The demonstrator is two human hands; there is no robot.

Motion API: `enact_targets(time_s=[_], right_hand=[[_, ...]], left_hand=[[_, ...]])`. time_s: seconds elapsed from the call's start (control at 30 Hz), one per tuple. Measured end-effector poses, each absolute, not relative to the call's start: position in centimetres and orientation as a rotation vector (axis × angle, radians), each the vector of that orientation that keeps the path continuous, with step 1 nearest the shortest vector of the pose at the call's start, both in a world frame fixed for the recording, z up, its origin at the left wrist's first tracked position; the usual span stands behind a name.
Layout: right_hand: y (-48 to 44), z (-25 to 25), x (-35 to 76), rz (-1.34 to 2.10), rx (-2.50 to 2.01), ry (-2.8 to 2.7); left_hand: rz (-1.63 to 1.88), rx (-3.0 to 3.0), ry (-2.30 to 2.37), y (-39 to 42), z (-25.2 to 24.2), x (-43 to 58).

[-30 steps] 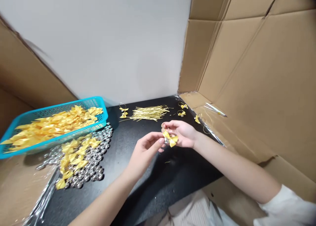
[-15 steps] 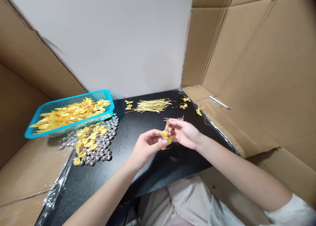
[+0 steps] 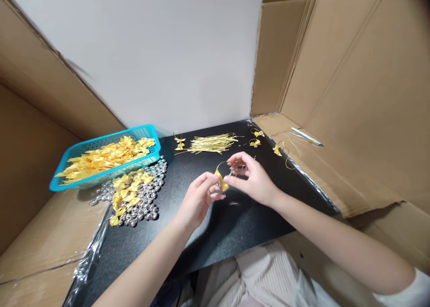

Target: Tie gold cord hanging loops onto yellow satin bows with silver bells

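Both hands meet over the middle of the black table (image 3: 188,235). My left hand (image 3: 198,199) pinches a small yellow ribbon bow (image 3: 221,182) between thumb and fingers. My right hand (image 3: 253,179) closes its thumb and forefinger on the same bow and on a thin gold wire loop (image 3: 224,164) that arches above it. A small silver bell may hang at the bow, but the fingers hide it.
A teal basket (image 3: 141,132) of yellow bows stands at the left, with loose bows (image 3: 129,193) on a pile of silver bells (image 3: 144,208) before it. Gold wire strands (image 3: 211,142) lie at the back, finished bows (image 3: 255,142) to the right, cardboard walls (image 3: 352,96) around.
The view has swung so the table things sit further right and higher. My hands have turned the bow; the wire loop now stands up above it.
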State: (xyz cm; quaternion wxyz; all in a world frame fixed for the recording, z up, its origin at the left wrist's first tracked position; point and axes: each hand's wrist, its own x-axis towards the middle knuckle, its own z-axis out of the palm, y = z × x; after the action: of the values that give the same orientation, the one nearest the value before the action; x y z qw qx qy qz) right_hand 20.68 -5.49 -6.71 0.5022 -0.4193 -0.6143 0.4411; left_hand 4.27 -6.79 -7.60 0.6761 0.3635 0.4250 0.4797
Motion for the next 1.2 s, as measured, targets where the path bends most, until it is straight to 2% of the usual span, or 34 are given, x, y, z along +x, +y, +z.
enact_targets(time_s=[0.1, 0.17, 0.33, 0.4, 0.63, 0.93, 1.2], right_hand=[[-6.2, -7.3, 20.2, 0.563, -0.979, -1.811], [-6.3, -7.7, 19.8, 0.538, -0.999, -1.840], [-4.8, -8.4, 19.7, 1.159, -0.980, -1.532], [-4.1, -8.7, 20.0, 1.282, -1.004, -1.448], [-2.6, -9.3, 20.2, 1.464, -0.975, -1.428], [-1.3, -10.0, 21.6, 1.384, -0.931, -1.539], [-1.5, -10.5, 21.3, 1.758, -0.727, -1.236]], left_hand=[[1.117, 0.822, 0.984, -6.9, -7.9, 4.5], [1.131, 0.829, 0.993, -6.9, -8.2, 4.6], [1.158, 0.831, 1.019, -6.3, -8.8, 4.3], [1.164, 0.865, 1.039, -6.0, -9.0, 4.0], [1.105, 0.989, 1.057, -5.1, -9.1, 3.5], [0.846, 1.024, 0.920, -3.7, -8.1, 1.7], [0.821, 0.779, 0.751, -4.0, -7.7, 2.4]])
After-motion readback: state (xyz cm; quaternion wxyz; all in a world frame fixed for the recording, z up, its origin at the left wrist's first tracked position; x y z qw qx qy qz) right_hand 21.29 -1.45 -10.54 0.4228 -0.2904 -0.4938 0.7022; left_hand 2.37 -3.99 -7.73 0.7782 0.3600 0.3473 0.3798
